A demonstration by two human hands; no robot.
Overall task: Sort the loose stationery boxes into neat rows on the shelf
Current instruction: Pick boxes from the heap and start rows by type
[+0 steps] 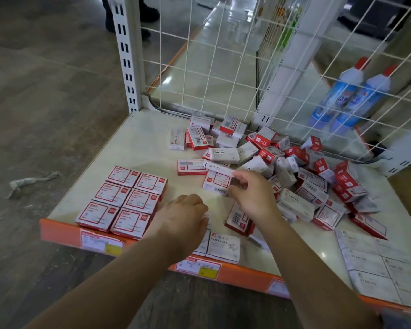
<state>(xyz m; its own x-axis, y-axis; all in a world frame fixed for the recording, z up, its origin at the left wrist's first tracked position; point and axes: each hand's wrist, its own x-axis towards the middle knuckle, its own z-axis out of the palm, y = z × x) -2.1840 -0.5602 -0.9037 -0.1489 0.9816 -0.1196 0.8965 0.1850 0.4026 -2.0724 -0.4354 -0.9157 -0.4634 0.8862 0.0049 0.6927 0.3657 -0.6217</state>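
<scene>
Left hand (184,216) hides boxes; right hand (252,195) pinches one

shelf (138,143) | sorted boxes (124,200) front-left | loose boxes (282,167) behind-right

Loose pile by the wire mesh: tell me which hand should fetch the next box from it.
Right, probably. The right hand already pinches a red-and-white box at the edge of the loose pile. The left hand rests nearer the neat red rows, away from the pile.
</scene>
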